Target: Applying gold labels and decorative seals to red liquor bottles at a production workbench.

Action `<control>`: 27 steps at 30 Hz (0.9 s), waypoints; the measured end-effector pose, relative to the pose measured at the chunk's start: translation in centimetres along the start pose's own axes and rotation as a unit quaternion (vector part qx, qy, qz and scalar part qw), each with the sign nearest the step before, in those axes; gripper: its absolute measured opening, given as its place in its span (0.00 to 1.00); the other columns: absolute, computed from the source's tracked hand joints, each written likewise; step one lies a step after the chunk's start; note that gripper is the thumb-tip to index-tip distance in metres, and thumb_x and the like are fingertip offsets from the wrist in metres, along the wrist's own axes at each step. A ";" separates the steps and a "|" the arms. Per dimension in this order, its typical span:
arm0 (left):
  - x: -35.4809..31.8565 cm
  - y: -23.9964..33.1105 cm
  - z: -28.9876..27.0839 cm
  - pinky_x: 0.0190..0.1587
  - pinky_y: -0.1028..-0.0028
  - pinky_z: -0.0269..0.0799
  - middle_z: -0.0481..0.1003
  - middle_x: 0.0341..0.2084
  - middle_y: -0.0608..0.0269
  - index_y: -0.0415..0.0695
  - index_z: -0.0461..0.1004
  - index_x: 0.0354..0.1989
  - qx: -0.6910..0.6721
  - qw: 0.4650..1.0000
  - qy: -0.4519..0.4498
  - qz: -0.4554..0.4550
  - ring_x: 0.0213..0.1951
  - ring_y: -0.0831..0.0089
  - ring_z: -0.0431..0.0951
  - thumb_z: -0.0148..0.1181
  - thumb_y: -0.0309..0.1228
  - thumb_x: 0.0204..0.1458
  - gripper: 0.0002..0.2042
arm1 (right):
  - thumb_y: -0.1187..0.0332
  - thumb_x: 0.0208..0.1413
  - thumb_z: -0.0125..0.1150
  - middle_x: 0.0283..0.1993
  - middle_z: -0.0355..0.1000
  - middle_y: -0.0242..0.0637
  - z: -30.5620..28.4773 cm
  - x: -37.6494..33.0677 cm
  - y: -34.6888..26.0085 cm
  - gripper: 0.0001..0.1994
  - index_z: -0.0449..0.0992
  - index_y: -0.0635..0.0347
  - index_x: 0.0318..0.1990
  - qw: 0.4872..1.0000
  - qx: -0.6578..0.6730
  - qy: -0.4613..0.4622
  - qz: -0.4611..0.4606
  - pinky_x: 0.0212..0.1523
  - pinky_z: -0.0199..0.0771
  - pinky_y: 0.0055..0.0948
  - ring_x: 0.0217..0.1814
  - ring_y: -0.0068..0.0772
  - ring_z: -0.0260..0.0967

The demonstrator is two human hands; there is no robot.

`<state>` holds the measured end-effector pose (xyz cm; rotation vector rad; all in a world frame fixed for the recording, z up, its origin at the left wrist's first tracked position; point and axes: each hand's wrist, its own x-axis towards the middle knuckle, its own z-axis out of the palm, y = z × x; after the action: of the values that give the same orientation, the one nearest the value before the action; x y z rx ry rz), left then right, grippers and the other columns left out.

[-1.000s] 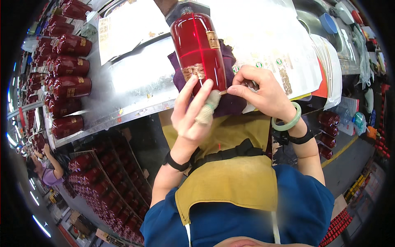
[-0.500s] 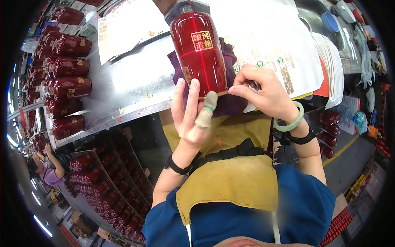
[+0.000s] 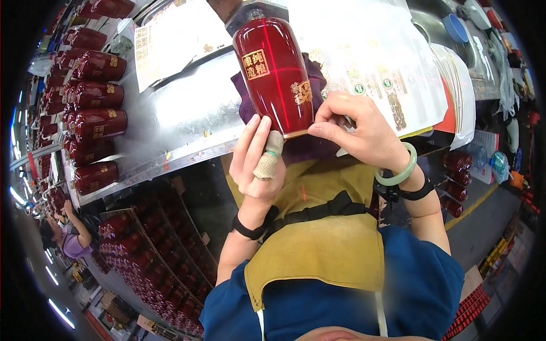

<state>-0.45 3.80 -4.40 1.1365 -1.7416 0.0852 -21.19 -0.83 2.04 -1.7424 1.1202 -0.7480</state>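
A dark red glass bottle (image 3: 278, 68) with a gold character label and a gold motif lies on a purple cloth (image 3: 244, 96), its neck pointing away from me. Red light lines cross its side. My left hand (image 3: 257, 162) holds the lower left edge of the base, its fingers fairly straight. A knitted cover with a green band wraps my left thumb (image 3: 268, 156). At the base's right corner, my right hand (image 3: 364, 128) has thumb and forefinger closed on the edge, the other fingers curled. Their exact contact is partly hidden.
Rows of red bottles (image 3: 102, 122) lie on the metal table's (image 3: 187, 116) left side. Decal sheets (image 3: 165, 37) lie at far left; more sheets (image 3: 392, 62) spread to the right. Racked bottles (image 3: 148, 244) stand below left. Another person (image 3: 74, 238) works farther left.
The bottle has rolled so that its label shifted left and a gold motif came into view at right. My left hand moved slightly left and down; my right hand barely moved.
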 end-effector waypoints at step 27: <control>-0.2 0.7 0.1 0.56 0.60 0.81 0.81 0.50 0.40 0.25 0.79 0.50 -0.016 0.995 -0.011 -0.094 0.53 0.48 0.83 0.67 0.12 0.52 0.16 | 0.66 0.57 0.72 0.26 0.72 0.36 -0.3 -0.6 0.8 0.12 0.78 0.66 0.32 0.994 -0.001 0.092 0.059 0.31 0.68 0.29 0.26 0.27 0.67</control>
<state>-1.00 4.24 -4.28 1.2753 -1.6420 -0.0708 -21.91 -0.54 1.42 -1.6180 1.3356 -0.8466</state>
